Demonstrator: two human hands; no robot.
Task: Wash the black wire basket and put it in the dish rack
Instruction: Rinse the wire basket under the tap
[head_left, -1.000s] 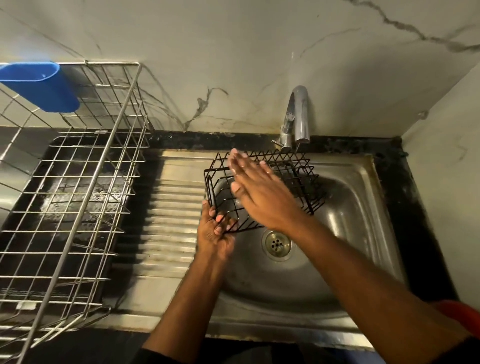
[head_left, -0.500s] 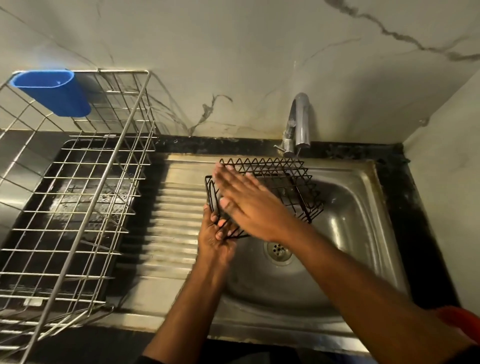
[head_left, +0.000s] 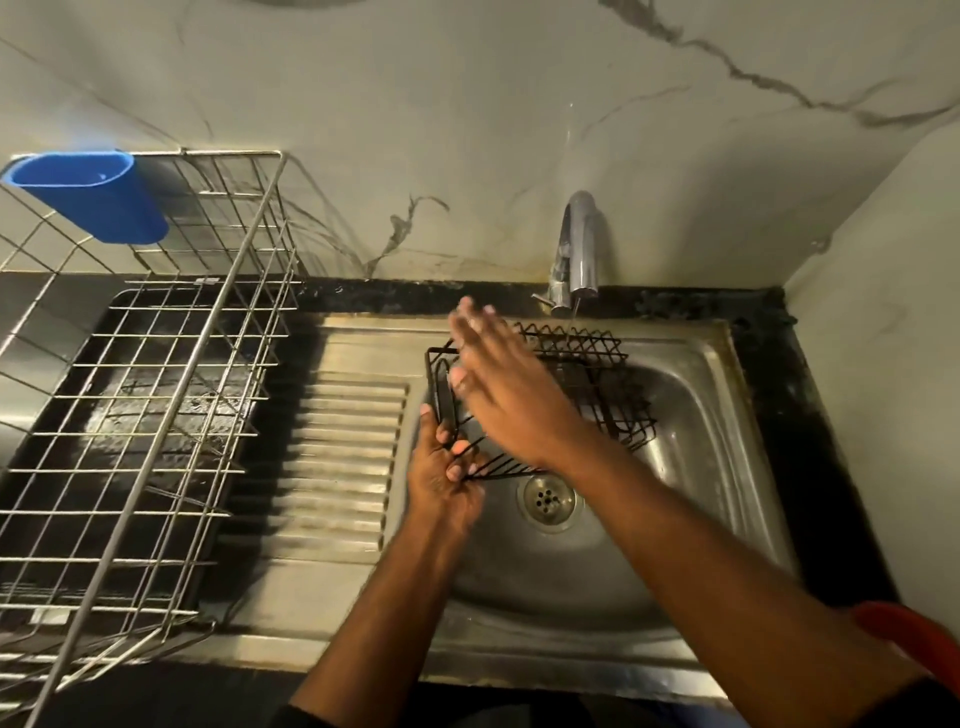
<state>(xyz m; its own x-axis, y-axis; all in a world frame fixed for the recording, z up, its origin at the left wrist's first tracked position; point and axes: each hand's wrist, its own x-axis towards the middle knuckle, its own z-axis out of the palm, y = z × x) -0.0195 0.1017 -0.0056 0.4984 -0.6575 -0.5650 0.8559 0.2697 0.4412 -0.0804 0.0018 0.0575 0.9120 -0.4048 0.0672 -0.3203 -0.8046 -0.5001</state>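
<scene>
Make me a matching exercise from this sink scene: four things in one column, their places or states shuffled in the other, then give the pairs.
Things:
1. black wire basket
2. blue cup
3. drain
4. right hand

Places or states:
A. hooked on the dish rack's back corner
B. flat and open across the wires
C. gripped at its corner by the left hand, under the tap
D. bottom of the sink

Pairs: 1-C, 2-A, 3-D, 4-B

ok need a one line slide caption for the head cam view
Left hand grips the black wire basket over the sink while the flat right hand rubs it beneath the tap.
</scene>
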